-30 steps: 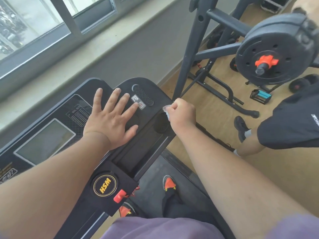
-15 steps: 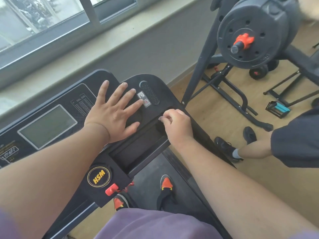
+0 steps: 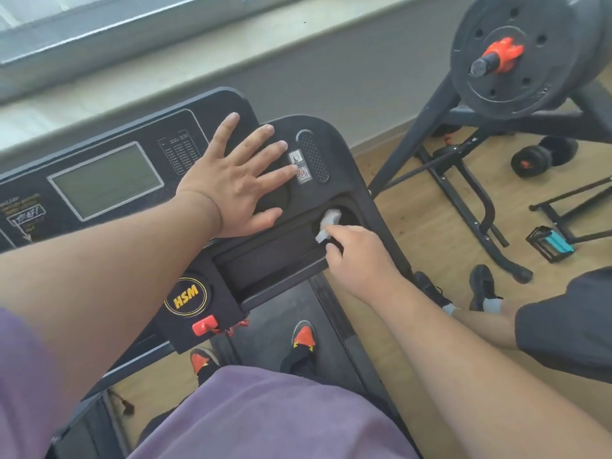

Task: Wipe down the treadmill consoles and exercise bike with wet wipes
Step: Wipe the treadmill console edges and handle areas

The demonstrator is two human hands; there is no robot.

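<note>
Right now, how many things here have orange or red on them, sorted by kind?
Orange-toed shoes: 2
Red safety clip on the console: 1
Orange collar on the barbell: 1
Total: 4

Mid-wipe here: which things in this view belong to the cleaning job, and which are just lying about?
Job:
treadmill console
wet wipe, in the round holder, pinched by the right hand
left hand, flat on the console

Lying about:
weight plate on its rack
dumbbell on the floor
red safety clip
</note>
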